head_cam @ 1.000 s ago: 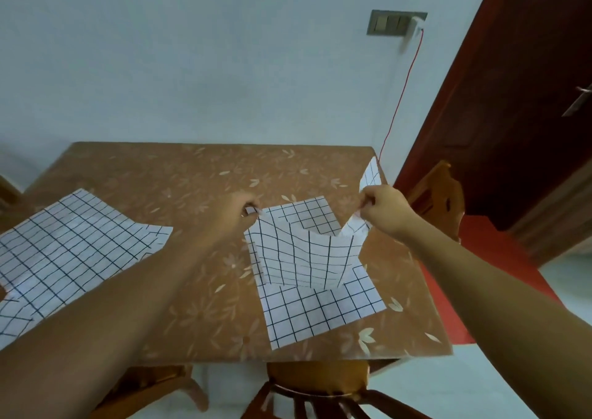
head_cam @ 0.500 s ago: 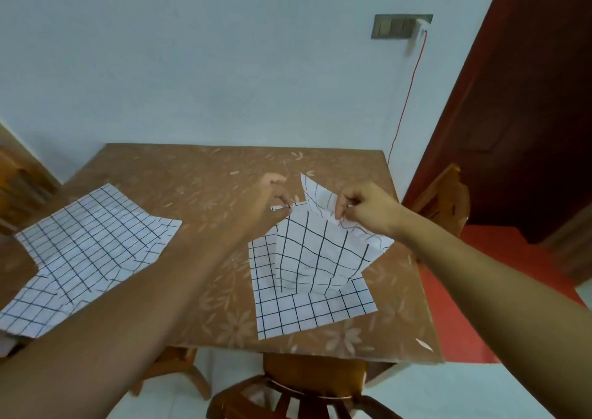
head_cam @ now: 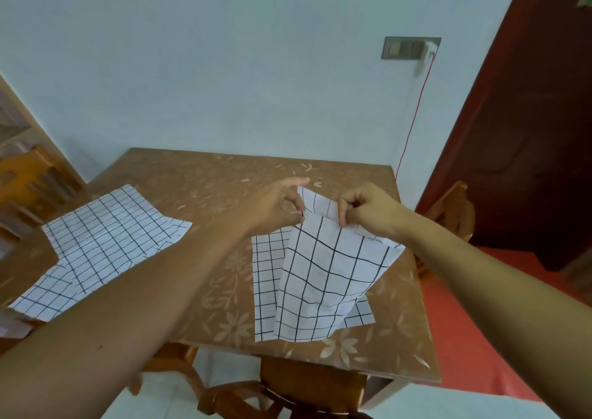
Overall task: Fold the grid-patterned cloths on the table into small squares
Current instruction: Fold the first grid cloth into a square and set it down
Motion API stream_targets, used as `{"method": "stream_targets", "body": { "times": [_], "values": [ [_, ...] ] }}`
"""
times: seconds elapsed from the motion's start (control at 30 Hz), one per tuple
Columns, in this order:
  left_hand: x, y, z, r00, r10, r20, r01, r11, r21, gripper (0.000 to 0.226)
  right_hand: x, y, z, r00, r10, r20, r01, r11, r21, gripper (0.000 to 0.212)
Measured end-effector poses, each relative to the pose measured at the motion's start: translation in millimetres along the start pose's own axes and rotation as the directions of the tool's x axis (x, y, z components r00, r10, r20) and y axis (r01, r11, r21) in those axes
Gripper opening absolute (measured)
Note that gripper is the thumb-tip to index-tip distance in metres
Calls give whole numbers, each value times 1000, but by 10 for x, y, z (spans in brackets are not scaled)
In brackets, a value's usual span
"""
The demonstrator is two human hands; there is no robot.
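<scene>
While the right hand (head_cam: pixel 368 213) pinches raised cloth (head_cam: pixel 326 277), a flat cloth (head_cam: pixel 105 242) lies left.

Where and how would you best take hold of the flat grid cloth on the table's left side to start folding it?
Probably pinch two adjacent corners from above: the flat cloth lies spread on the table, so only its thin edges lift.

Matt cloth (head_cam: pixel 323 277), glossy table (head_cam: pixel 205 188)
</scene>
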State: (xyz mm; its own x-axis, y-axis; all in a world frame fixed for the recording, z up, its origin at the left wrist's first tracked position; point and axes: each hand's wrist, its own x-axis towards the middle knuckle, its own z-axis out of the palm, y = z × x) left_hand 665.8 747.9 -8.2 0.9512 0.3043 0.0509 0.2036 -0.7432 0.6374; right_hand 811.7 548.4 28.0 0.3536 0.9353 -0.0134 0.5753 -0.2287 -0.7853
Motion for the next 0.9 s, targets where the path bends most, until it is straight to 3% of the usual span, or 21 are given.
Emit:
{"method": "stream_targets", "body": {
  "times": [0.17, 0.23, 0.37, 0.47, 0.53, 0.57, 0.63, 0.67, 0.87, 0.9],
  "values": [
    [-83, 130, -96, 990, -140, -9, 138, 984, -115, 4, -3, -41, -14, 999, -28, 32, 28, 1000, 10, 42],
    [-104, 121, -131, 986, -165, -27, 156, 967, -199, 5, -6, -29, -19, 999, -29, 26, 29, 999, 19, 43],
    [-143, 87, -181, 975, -202, -90, 180, 961, -208, 4, -29, 26, -64, 1000, -15, -28, 16, 999, 43, 39],
    [-153, 91, -212, 971, -187, -150, 157, 969, -189, 6, -15, 125, -82, 997, -18, -73, 11, 996, -90, 33],
    [-145, 89, -235, 957, -204, -206, 163, 966, -202, 10, -34, 186, -68, 998, -7, -70, -7, 979, -202, 18],
    [-140, 78, -251, 947, -224, -232, 172, 959, -224, 11, -55, 214, -58, 998, -2, -62, -13, 970, -242, 18],
    [-143, 60, -281, 937, -239, -254, 172, 950, -259, 8, -100, 292, -36, 998, 25, -62, -40, 964, -264, 45],
    [-147, 45, -295, 934, -246, -260, 172, 945, -277, 8, -125, 324, -40, 997, 44, -59, -58, 965, -257, 49],
    [-212, 45, -384, 901, -296, -318, 183, 922, -341, 8, -107, 488, -89, 989, 135, -64, -149, 923, -356, 24],
    [-225, 34, -406, 896, -299, -328, 187, 924, -333, 8, -96, 501, -101, 985, 146, -94, -170, 923, -346, 28]
  ]
}}
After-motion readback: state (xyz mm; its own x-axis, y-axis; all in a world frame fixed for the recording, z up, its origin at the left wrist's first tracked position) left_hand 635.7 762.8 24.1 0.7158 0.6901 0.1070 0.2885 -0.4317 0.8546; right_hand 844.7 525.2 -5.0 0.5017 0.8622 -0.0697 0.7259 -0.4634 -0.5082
